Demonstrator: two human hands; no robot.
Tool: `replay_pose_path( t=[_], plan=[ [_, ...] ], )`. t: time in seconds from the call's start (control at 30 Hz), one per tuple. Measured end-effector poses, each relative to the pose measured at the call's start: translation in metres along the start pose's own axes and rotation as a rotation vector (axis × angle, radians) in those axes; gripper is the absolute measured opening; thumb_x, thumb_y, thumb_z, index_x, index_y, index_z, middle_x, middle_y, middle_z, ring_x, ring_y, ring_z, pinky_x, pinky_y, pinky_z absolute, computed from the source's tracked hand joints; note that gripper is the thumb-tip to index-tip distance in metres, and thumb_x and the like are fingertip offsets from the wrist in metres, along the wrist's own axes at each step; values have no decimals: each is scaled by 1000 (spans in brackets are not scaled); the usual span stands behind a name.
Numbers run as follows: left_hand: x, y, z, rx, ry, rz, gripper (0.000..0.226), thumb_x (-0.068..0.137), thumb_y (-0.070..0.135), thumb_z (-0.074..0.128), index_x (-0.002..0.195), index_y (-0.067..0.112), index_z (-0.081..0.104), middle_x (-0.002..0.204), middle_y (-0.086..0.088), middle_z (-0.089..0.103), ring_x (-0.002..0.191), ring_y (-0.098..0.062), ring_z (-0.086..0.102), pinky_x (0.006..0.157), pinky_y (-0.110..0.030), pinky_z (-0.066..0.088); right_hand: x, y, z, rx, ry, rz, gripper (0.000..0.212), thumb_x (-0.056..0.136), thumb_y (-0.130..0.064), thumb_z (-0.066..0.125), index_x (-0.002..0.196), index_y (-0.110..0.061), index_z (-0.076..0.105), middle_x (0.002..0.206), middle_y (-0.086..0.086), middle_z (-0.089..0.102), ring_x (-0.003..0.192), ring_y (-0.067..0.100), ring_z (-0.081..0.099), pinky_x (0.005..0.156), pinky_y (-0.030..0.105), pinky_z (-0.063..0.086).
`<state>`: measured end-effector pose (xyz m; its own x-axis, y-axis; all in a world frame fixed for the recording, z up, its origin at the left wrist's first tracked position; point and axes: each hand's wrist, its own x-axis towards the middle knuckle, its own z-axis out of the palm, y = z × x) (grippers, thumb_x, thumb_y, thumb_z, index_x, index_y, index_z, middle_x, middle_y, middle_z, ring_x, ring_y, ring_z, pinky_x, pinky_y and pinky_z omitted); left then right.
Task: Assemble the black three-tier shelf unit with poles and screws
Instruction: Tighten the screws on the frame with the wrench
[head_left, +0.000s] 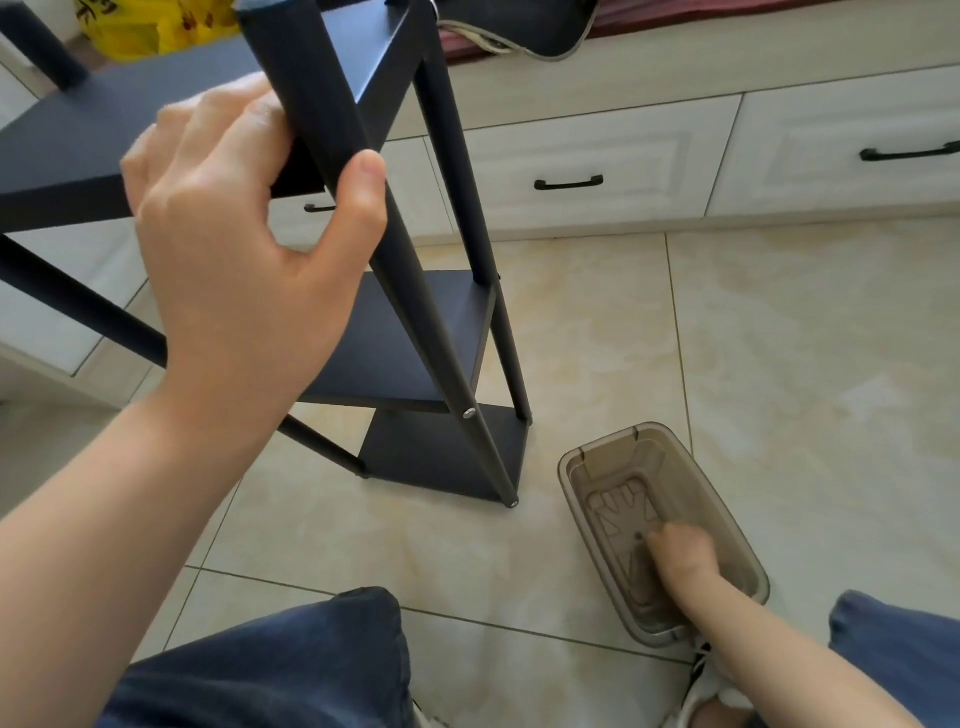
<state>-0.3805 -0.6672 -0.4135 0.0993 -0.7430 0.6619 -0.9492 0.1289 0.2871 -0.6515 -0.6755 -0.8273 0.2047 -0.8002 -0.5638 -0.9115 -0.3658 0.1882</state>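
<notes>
Left grip (249, 223) clasps black metal pole (428, 317), steadying black three-tier shelf unit (395, 338). Right grip (680, 556) in translucent brown plastic bin (602, 441), likely seeking screw; hold unclear.

Shelf unit (395, 338): on floor (779, 338), before drawer cabinet (597, 150). Bin (722, 499): on floor, right of shelf unit's base, apart. Right grip (680, 553): inside bin. Left grip (234, 244): around nearest pole (415, 291), beside upper tier.

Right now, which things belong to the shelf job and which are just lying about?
Job: shelf unit, front pole held by left hand, silver screw, brown bin with right hand inside.
Lying about: yellow bag, white drawers, dark fabric.
</notes>
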Motion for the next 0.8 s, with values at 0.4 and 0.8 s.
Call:
replay_pose_path(
  t=[0.4, 0.8],
  plan=[
    [0, -1, 6, 1, 70, 44, 39, 102, 37, 50, 118, 7, 68, 115, 0, 62, 117, -31, 55, 100, -58, 43, 36, 57, -44, 237, -12, 96, 34, 101, -11, 36, 124, -16, 60, 132, 7, 60, 121, 26, 59, 93, 33, 49],
    [2, -6, 11, 31, 137, 85, 37, 101, 35, 52, 117, 7, 70, 116, -7, 68, 115, -27, 57, 106, -44, 38, 58, 58, -69, 816, 139, -14, 11, 94, -10, 63, 102, -16, 68, 103, 5, 68, 100, 23, 64, 84, 29, 48]
  ],
)
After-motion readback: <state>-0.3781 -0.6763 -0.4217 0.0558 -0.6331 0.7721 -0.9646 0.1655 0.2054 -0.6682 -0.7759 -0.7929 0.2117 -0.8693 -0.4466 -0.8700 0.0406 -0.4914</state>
